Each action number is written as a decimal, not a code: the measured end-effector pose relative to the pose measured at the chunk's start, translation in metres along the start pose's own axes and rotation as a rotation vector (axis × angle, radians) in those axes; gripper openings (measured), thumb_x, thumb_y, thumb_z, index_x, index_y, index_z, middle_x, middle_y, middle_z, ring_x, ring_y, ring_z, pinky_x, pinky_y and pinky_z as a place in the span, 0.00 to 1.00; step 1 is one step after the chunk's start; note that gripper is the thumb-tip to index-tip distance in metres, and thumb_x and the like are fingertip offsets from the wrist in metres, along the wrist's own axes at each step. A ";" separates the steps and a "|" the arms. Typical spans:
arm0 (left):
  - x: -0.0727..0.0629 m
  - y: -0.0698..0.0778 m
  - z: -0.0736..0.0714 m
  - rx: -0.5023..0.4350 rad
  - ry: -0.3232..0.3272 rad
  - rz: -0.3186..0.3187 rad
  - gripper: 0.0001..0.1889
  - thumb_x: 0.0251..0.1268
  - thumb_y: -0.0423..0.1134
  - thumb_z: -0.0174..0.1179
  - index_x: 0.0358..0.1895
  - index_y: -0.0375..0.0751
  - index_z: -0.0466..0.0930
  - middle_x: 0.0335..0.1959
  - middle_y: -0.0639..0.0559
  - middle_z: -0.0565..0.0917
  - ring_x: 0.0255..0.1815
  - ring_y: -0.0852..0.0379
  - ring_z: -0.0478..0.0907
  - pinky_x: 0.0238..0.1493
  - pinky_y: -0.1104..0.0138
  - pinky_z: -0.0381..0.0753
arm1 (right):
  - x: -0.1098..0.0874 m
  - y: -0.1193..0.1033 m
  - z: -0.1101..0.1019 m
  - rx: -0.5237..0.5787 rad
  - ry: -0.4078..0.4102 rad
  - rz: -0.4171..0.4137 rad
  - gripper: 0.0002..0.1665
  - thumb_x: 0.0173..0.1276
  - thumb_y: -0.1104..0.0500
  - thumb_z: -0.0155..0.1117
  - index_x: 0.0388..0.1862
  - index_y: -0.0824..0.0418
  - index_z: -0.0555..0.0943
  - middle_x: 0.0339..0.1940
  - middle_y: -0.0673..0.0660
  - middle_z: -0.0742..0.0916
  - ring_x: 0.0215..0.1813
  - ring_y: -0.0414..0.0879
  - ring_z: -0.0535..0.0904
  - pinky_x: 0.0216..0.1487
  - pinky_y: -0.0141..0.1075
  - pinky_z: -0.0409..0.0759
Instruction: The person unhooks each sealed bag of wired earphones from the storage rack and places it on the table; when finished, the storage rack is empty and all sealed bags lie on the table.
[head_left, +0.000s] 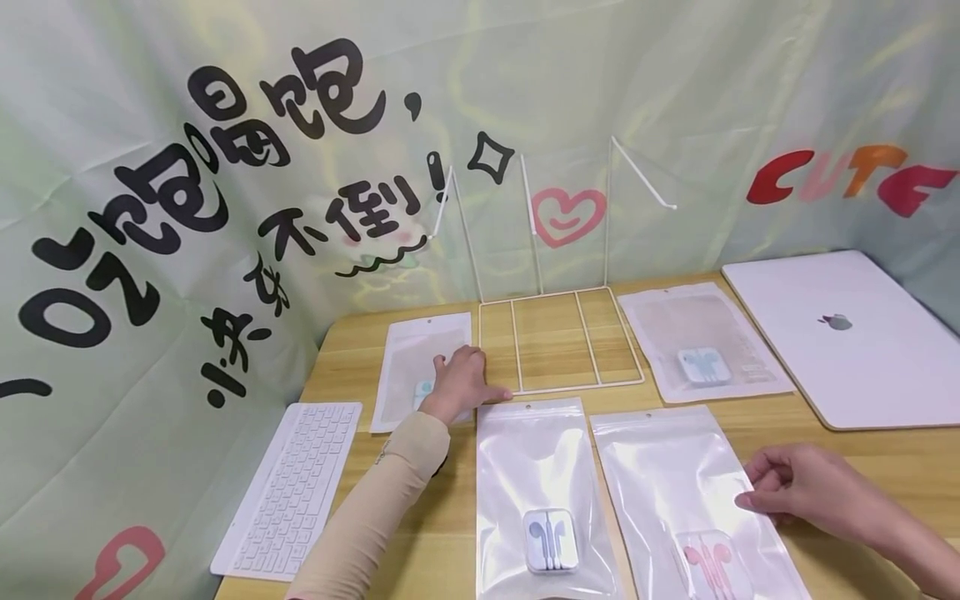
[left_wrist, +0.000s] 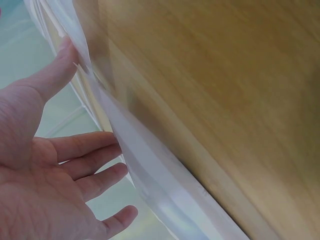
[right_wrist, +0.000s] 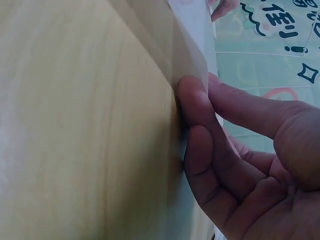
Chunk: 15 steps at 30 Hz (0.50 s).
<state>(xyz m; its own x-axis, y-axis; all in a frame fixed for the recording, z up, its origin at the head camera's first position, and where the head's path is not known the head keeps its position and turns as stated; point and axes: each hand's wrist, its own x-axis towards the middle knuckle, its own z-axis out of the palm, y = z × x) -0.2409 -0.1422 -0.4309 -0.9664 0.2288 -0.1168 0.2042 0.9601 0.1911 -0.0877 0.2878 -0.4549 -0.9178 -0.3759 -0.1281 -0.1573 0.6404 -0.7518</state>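
Observation:
My left hand [head_left: 459,383] reaches over the far-left zip bag [head_left: 401,358], which has a pale teal earphone case inside. Its fingers are extended, and the thumb points toward the white wire rack [head_left: 558,389]. In the left wrist view the fingers [left_wrist: 87,145] and thumb meet a bag edge [left_wrist: 150,160]. My right hand [head_left: 813,492] pinches the right edge of a glossy white zip bag [head_left: 660,467] holding pink earphones [head_left: 708,567] in a clear case. The right wrist view shows that edge [right_wrist: 192,45] between thumb and index finger.
Beside that bag lies another zip bag [head_left: 525,458] with a lilac earphone case [head_left: 552,542]. A further bag [head_left: 697,321] with pale blue earphones lies behind, next to a silver laptop [head_left: 847,350]. A white keyboard [head_left: 292,492] is at left. Printed cloth [head_left: 675,83] hangs behind the table.

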 end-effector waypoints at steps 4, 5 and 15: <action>0.000 0.000 0.000 0.000 0.000 -0.003 0.25 0.51 0.64 0.71 0.29 0.46 0.75 0.62 0.48 0.75 0.61 0.52 0.70 0.56 0.47 0.56 | 0.000 -0.001 -0.001 -0.046 0.006 0.024 0.15 0.62 0.52 0.74 0.30 0.60 0.79 0.17 0.45 0.80 0.19 0.37 0.74 0.22 0.32 0.72; -0.001 0.000 -0.001 -0.001 -0.001 -0.004 0.25 0.51 0.64 0.71 0.29 0.46 0.75 0.62 0.47 0.75 0.62 0.52 0.69 0.56 0.47 0.56 | -0.001 -0.001 -0.001 -0.059 0.003 0.036 0.15 0.62 0.52 0.73 0.29 0.59 0.79 0.16 0.45 0.79 0.19 0.37 0.74 0.22 0.32 0.71; -0.002 0.000 0.000 -0.003 0.003 -0.003 0.26 0.51 0.64 0.71 0.32 0.45 0.77 0.65 0.46 0.73 0.65 0.51 0.67 0.57 0.47 0.56 | -0.003 -0.004 -0.004 -0.119 -0.008 0.064 0.18 0.66 0.48 0.69 0.24 0.57 0.78 0.13 0.45 0.78 0.17 0.37 0.74 0.21 0.32 0.72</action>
<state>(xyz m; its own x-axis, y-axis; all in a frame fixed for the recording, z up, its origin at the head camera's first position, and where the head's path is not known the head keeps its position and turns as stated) -0.2395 -0.1427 -0.4307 -0.9676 0.2250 -0.1143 0.2005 0.9604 0.1933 -0.0859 0.2895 -0.4487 -0.9246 -0.3362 -0.1790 -0.1406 0.7380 -0.6599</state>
